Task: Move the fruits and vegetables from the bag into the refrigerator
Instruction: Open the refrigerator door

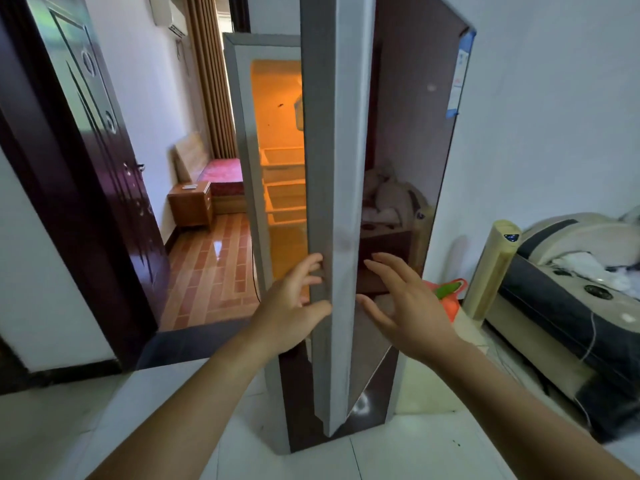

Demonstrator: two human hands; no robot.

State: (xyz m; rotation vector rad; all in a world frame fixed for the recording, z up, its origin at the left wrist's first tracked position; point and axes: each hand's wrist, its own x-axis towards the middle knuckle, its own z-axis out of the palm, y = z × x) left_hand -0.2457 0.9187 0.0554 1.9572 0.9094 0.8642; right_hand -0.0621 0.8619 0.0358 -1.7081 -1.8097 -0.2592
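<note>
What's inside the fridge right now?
Through the gap, the fridge glows orange inside, with pale shelves that look bare. The open door covers the rest, so food there cannot be seen.

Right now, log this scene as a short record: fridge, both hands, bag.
fridge: interior lit orange, drawers visible
door: open, grey edge facing the camera
left hand: fingers spread, touching the door's edge
right hand: fingers spread by the door's dark front; contact unclear
bag: orange, something green inside, right of the fridge, partly hidden by the right hand
</note>
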